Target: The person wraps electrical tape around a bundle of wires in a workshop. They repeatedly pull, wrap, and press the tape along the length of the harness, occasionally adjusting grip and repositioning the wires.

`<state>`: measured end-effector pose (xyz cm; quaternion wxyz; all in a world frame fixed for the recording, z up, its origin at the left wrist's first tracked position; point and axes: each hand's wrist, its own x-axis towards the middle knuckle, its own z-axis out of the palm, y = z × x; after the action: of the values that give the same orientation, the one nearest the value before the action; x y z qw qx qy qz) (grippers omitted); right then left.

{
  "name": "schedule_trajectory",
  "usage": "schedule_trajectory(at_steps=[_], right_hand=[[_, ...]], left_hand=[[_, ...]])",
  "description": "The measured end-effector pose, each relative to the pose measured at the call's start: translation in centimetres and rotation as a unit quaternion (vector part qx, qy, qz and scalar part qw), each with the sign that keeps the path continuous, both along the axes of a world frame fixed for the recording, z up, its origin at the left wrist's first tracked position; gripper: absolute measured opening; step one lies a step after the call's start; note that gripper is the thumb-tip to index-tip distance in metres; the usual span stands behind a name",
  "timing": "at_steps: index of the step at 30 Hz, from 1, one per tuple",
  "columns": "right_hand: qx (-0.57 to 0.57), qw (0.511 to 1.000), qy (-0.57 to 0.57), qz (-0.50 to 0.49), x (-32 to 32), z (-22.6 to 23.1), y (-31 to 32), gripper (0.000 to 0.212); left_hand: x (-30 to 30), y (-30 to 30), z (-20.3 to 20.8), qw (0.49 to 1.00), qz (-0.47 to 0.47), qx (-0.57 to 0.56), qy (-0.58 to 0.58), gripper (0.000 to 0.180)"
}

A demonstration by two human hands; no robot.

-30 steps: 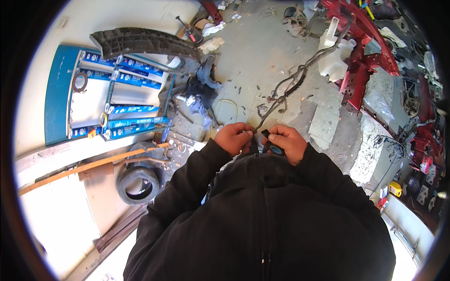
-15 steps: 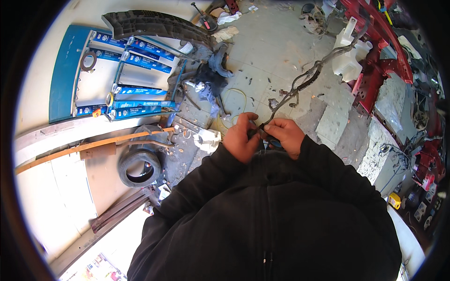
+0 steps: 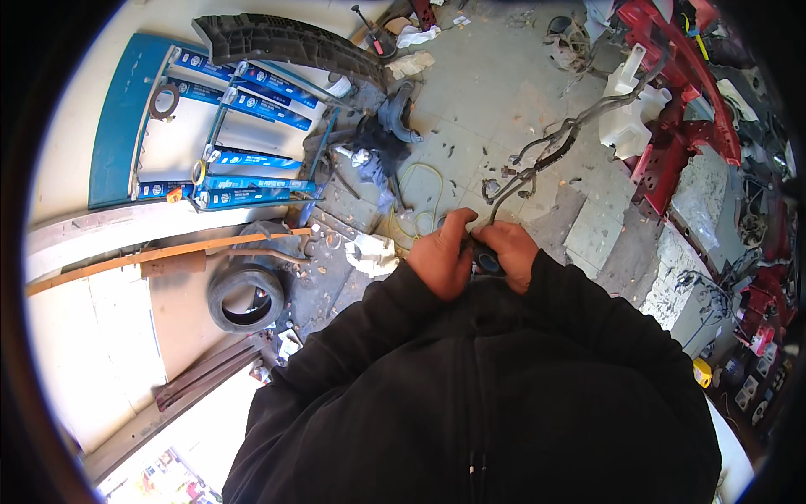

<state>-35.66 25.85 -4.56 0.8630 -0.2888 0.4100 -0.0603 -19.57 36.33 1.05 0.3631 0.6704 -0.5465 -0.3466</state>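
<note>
A dark wiring harness (image 3: 550, 155) runs from the red car front frame (image 3: 672, 143) down to my hands, close in front of my chest. My left hand (image 3: 442, 256) is closed round the near end of the harness, thumb up against it. From the other side, my right hand (image 3: 510, 252) pinches the harness between thumb and fingers. Between the two hands sits a black round thing (image 3: 488, 259) with a bluish middle, which looks like a roll of tape. My fingers partly hide it and the end of the harness.
A white plastic tank (image 3: 625, 126) stands by the red frame. To the left are a rack with blue boxes (image 3: 269, 112), a black bumper part (image 3: 285, 42) and a tyre (image 3: 245, 299). A yellowish hose (image 3: 437, 181) and small debris lie on the tiled floor.
Both hands have turned slightly and come closer together, and the black round thing shows more plainly between them. The harness branches have shifted and spread a little near the hands.
</note>
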Motion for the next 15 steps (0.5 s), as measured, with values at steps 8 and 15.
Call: schedule_trajectory(at_steps=[8,15], right_hand=[[-0.069,0.997,-0.018,-0.021,0.0,-0.2,0.3,0.015],[-0.255,0.962,-0.002,0.091,-1.0,0.5,-0.2,0.016]], left_hand=[[-0.1,-0.5,-0.5,0.996,0.026,-0.036,-0.073,0.022],[0.9,-0.7,-0.5,0.997,0.018,0.070,-0.001,0.015]])
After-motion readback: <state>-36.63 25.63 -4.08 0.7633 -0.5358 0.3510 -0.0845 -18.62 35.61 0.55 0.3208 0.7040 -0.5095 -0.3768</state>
